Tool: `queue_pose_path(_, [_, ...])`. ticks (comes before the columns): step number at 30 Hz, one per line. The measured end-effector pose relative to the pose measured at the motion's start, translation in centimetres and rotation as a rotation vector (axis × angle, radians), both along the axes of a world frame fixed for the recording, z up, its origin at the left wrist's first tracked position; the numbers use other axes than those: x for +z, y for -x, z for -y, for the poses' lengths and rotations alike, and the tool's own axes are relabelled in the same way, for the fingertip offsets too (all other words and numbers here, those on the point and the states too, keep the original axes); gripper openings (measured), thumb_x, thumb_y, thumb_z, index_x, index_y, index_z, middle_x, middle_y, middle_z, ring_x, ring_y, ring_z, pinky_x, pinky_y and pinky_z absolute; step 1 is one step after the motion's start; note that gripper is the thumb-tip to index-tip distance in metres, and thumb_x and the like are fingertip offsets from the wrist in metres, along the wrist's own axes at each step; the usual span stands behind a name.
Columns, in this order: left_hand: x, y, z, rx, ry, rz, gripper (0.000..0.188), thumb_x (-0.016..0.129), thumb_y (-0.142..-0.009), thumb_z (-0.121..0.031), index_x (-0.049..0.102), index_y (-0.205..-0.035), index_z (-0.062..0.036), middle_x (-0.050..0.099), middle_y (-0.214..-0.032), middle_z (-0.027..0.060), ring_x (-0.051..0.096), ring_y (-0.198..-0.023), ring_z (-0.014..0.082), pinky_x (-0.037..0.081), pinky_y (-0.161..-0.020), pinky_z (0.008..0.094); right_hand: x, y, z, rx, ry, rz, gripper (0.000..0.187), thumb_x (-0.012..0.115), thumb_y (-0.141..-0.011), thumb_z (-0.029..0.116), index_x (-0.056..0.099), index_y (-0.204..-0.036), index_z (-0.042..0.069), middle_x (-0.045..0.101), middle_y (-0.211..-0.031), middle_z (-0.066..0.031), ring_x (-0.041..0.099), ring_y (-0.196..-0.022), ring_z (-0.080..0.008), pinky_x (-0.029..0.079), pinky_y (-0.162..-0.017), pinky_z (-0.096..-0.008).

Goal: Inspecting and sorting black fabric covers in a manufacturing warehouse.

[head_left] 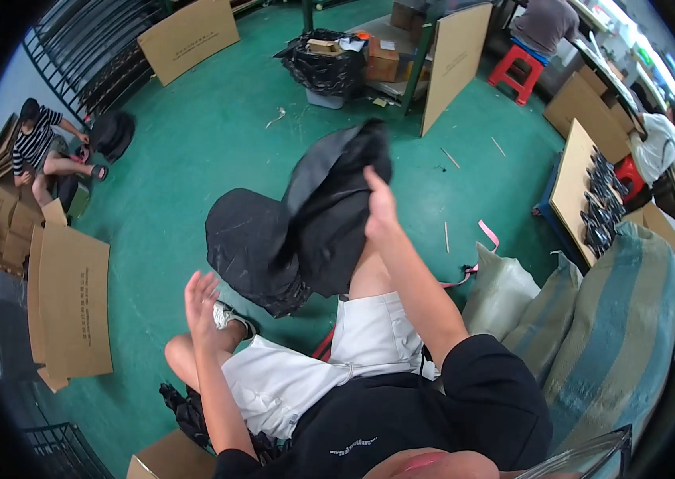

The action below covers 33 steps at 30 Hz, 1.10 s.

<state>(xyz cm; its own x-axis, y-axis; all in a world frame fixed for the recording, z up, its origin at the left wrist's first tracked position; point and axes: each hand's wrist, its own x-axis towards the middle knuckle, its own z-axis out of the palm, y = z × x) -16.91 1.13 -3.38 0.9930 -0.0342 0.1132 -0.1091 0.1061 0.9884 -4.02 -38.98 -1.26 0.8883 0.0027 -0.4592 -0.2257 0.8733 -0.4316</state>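
Observation:
My right hand [382, 209] is at the right edge of a large limp black fabric piece [329, 215], which stands up at a tilt in front of my legs. The thumb lies along its edge and the other fingers are partly hidden, so the grip seems closed on the cloth. Beside it on the floor is a rounded black piece with a wrinkled rim [246, 243], partly covered by the raised one. My left hand [202, 299] is raised above my knee, fingers stretched out, apart from the black pieces and holding nothing.
Stuffed woven sacks [613, 327] stand close on my right, near a pink strap [487, 233]. An open cardboard box [74, 299] is on the left. Farther off are a black-bagged bin [321, 68], a cardboard panel [455, 68], a red stool [518, 73] and a seated person [46, 148].

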Motion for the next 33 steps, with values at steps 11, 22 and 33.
queue_pose_path(11, [-1.4,1.2,-3.3,0.14,0.268,-0.148,0.051,0.058,-0.098,-0.034,0.047,-0.138,-0.0036,0.059,-0.126,0.0107,0.057,-0.112,0.0218,0.044,-0.094,0.0348,-7.6,3.0,10.7,-0.629,0.134,0.041,0.039,0.072,-0.087,0.019,0.064,-0.12,-0.001,0.067,-0.117,-0.0136,0.068,-0.098,-0.0288,0.054,-0.092,-0.0419])
queue_pose_path(22, [1.0,-1.6,0.4,-0.046,-0.079,-0.01,0.059,0.069,-0.09,-0.029,0.048,-0.138,-0.0008,0.056,-0.133,0.0148,0.055,-0.121,0.0247,0.042,-0.103,0.0364,7.4,5.1,-10.4,0.762,0.837,1.097,0.03,0.064,-0.088,0.01,0.065,-0.117,0.002,0.067,-0.114,-0.0087,0.059,-0.11,-0.0186,0.044,-0.099,-0.0332])
queue_pose_path(33, [2.0,-7.7,-1.7,-0.425,0.102,-0.097,0.062,0.075,-0.086,-0.034,0.053,-0.131,0.0034,0.065,-0.117,0.0109,0.061,-0.107,0.0178,0.045,-0.097,0.0321,7.6,0.0,-16.4,0.909,0.736,1.234,0.049,0.066,-0.087,0.006,0.052,-0.134,-0.001,0.063,-0.12,-0.0135,0.059,-0.114,-0.0201,0.045,-0.1,-0.0356])
